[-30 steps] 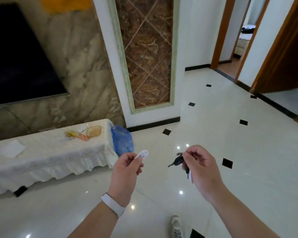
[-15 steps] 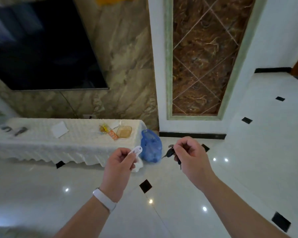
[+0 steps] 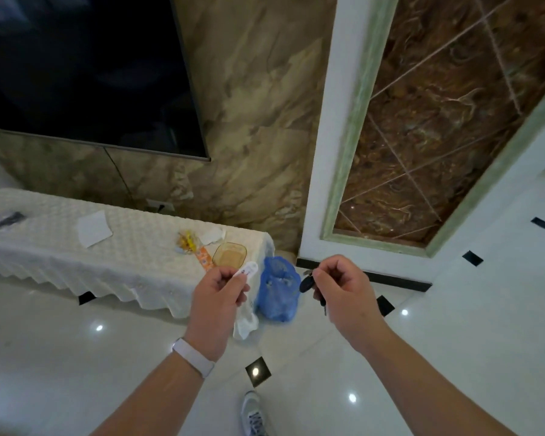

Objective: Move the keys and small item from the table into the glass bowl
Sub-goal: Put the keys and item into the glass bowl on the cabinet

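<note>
Keys [image 3: 309, 283] hang from my right hand [image 3: 343, 287], pinched between thumb and fingers, a dark fob poking out toward my left hand [image 3: 216, 298]. That left hand is closed on the small white item [image 3: 248, 268], which sticks up past my fingertips. Just beyond my left hand the glass bowl [image 3: 229, 253] sits on the corner of the white-covered table [image 3: 60, 247]. A blue plastic bag [image 3: 277, 292] rests on the floor between my two hands, against the table's end.
</note>
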